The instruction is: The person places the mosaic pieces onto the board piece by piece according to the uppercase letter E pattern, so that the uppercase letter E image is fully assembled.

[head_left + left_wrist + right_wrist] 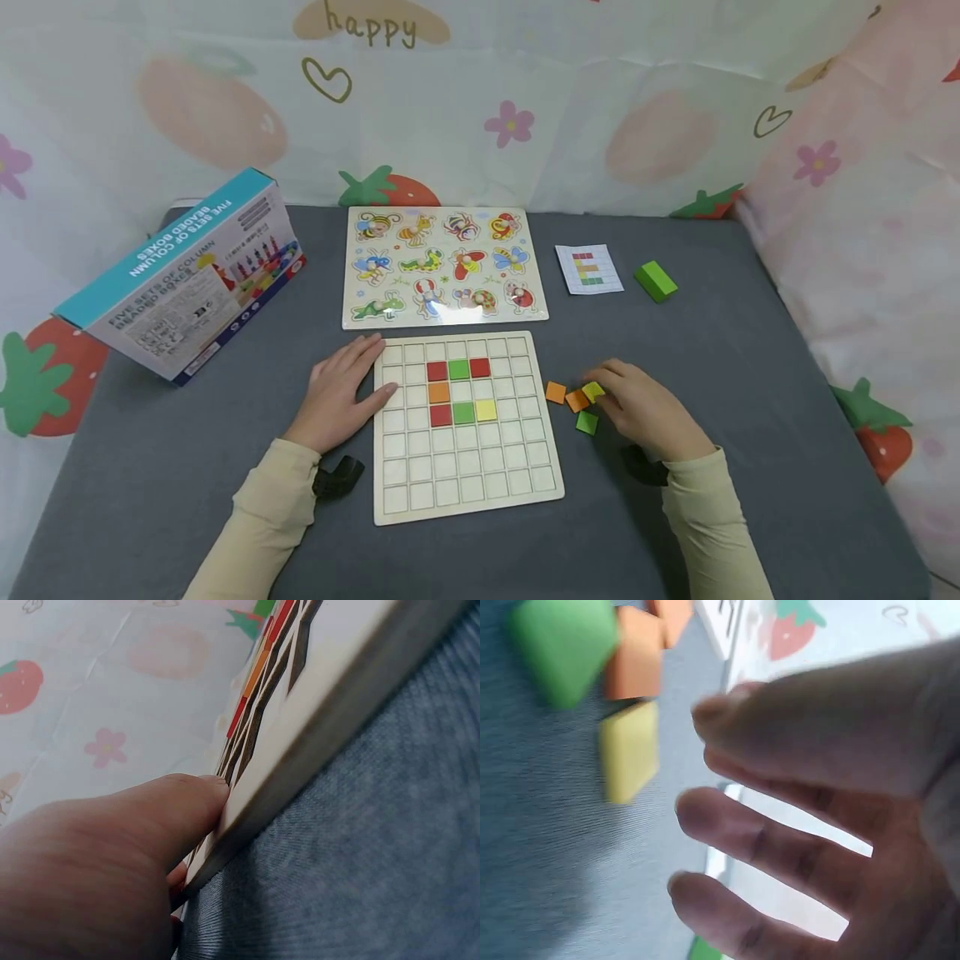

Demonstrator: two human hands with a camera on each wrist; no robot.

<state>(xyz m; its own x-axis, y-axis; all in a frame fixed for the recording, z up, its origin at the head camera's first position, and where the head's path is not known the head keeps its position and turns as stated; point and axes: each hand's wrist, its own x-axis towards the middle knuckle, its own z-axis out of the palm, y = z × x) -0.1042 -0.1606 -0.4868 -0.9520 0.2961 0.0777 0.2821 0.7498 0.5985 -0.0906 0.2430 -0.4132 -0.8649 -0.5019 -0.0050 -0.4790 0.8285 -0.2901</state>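
A pale square grid board (467, 475) lies on the grey table, with red, green, orange and yellow tiles in some cells, such as a green tile (458, 369). My left hand (341, 396) rests along its left edge, fingers extended at the far corner and thumb (191, 802) on the rim. Off the board's right side lie loose tiles: orange (555, 392), green (587, 423) and yellow (631, 754). Over them hovers my right hand (648, 410), fingers loosely bent and nothing held. In the right wrist view its thumb and fingertips are apart from the yellow tile.
Behind the grid board is an insect picture board (446, 287). A patterned card (592, 283) and a green block (656, 282) lie at the back right. On the left a blue-and-white box (187, 283) stands at an angle. Printed cloth (570, 100) hangs behind the table.
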